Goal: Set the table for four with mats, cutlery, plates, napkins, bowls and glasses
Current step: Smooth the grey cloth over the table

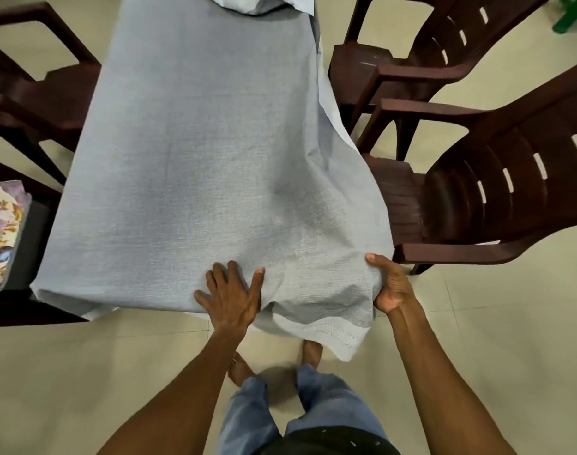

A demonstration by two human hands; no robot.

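Observation:
A pale grey-blue tablecloth covers the long table in front of me. My left hand lies flat with spread fingers on the cloth at the near edge. My right hand grips the cloth's near right corner, thumb on top, fingers hidden under the fabric. Between my hands the cloth bunches and hangs over the edge, showing an embroidered hem. At the far end the cloth is folded back. No mats, cutlery, plates, napkins, bowls or glasses are in view.
Two dark brown plastic chairs stand along the table's right side, others on the left. A flowered cloth lies on the near left chair. Beige tiled floor surrounds the table; my feet are below the near edge.

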